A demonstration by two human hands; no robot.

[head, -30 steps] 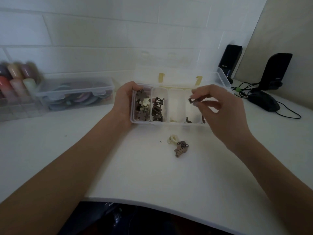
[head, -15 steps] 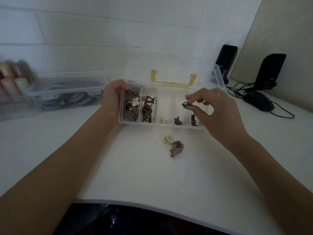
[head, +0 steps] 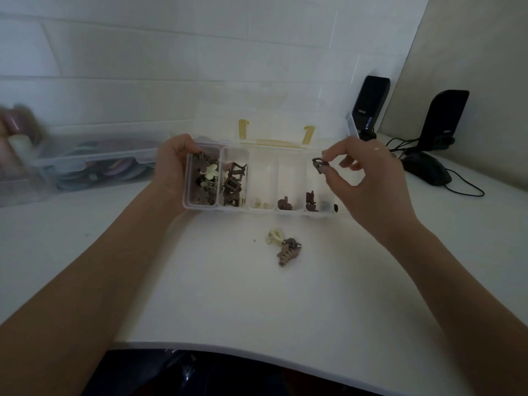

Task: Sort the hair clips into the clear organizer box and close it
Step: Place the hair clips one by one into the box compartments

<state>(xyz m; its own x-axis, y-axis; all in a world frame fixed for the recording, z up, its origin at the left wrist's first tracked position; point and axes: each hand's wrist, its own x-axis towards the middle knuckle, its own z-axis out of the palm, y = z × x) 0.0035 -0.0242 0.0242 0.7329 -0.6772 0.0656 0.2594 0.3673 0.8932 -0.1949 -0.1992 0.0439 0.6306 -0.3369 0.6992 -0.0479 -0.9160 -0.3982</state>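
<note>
A clear organizer box [head: 264, 207] with several compartments stands open on the white table, its lid [head: 271, 121] up against the wall. My left hand [head: 171, 164] grips the box's left end. My right hand [head: 363, 178] pinches a small dark hair clip [head: 317, 164] between thumb and forefinger above the rightmost compartment. The two left compartments hold many brown clips and a pale flower clip [head: 211, 170]. The other compartments hold a few clips each. On the table in front of the box lie a cream clip [head: 274, 236] and a brown clip [head: 288, 251], touching.
A clear lidded bin [head: 94, 164] of coloured items sits at the left by the wall. Two black speakers [head: 373, 105] [head: 444, 121] and a black mouse [head: 427, 171] with cables stand at the right. The table's front edge [head: 257, 350] curves near me.
The view has shifted a little. My right hand keeps the small dark clip pinched over the right end of the box; my left hand still holds the left end.
</note>
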